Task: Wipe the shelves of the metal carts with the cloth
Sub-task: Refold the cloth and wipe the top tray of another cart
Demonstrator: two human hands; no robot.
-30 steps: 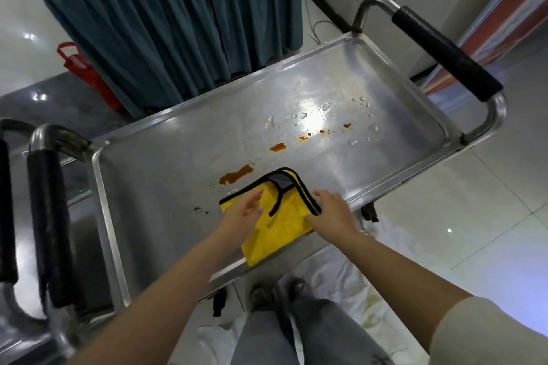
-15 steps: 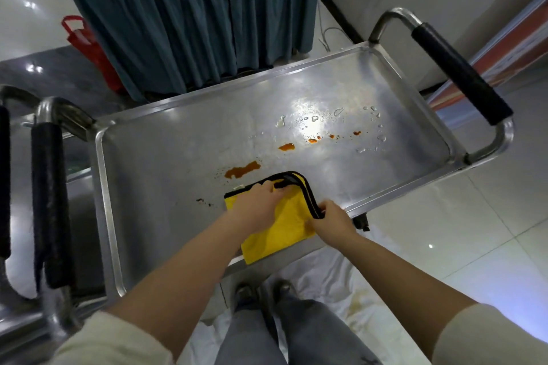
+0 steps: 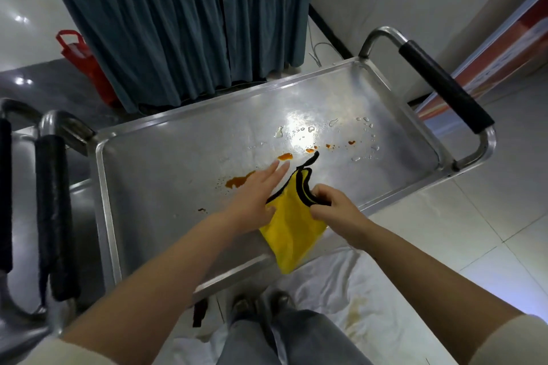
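Your right hand [image 3: 335, 210] has its fingers curled round the black-trimmed edge of the yellow cloth [image 3: 292, 231], pinching it at the cloth's right side, so most of the fabric lies to the left of and nearer than that grip, with its near corner hanging past the cart's near rim [image 3: 231, 275]. A black strip of the trim [image 3: 311, 159] sticks up and away from your grip toward the far side. Your left hand [image 3: 255, 198] is flat with straight fingers, lying along the cloth's left edge, fingertips pointing far-right over the steel; it grips nothing. The cloth sits at the near middle of the top shelf [image 3: 166, 175] of the metal cart. Just left of your left hand is the largest orange-brown smear [image 3: 237, 181], a smaller one [image 3: 285, 156] lies just past your fingertips, and a line of small orange spots [image 3: 329, 146] and water droplets [image 3: 308, 129] runs to the far right. The shelf has a raised lip all round; bare steel lies open to the left and to the far right. A black-padded handle [image 3: 444, 86] closes the right end, another [image 3: 56, 216] the left end, where a second cart [image 3: 17, 320] stands. A grey pleated cloth skirt [image 3: 178, 24] hangs beyond the far rim, beside a red bag [image 3: 83, 59]
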